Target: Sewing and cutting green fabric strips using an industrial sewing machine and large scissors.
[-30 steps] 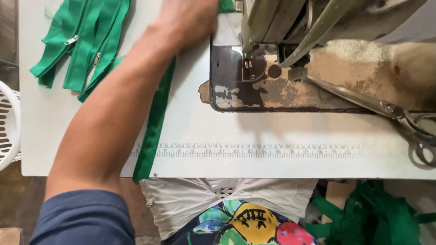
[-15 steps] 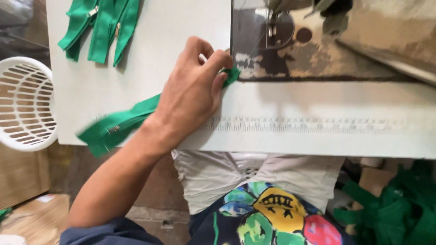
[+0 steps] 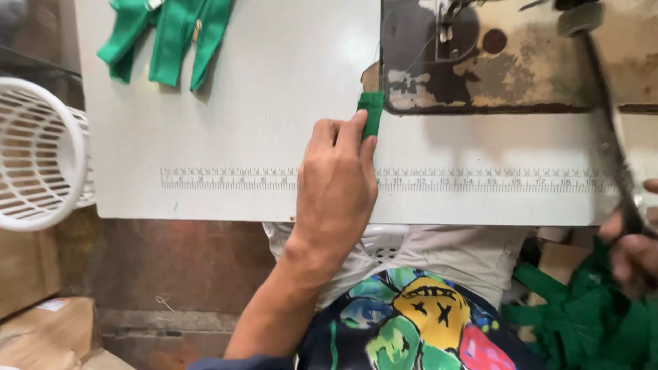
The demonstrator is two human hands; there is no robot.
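The narrow green fabric strip [image 3: 372, 112] has been drawn in, now mostly hidden under the left hand [image 3: 337, 186], whose fingertips pin its end. The blurred right hand [image 3: 634, 247] seems closed around dark scissors [image 3: 612, 147].

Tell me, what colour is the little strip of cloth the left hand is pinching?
Green. The fabric strip under the left hand's fingertips shows best in the head view.

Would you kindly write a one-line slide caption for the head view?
Left hand pins a folded green strip on the white table beside the sewing machine bed; right hand grips scissors.
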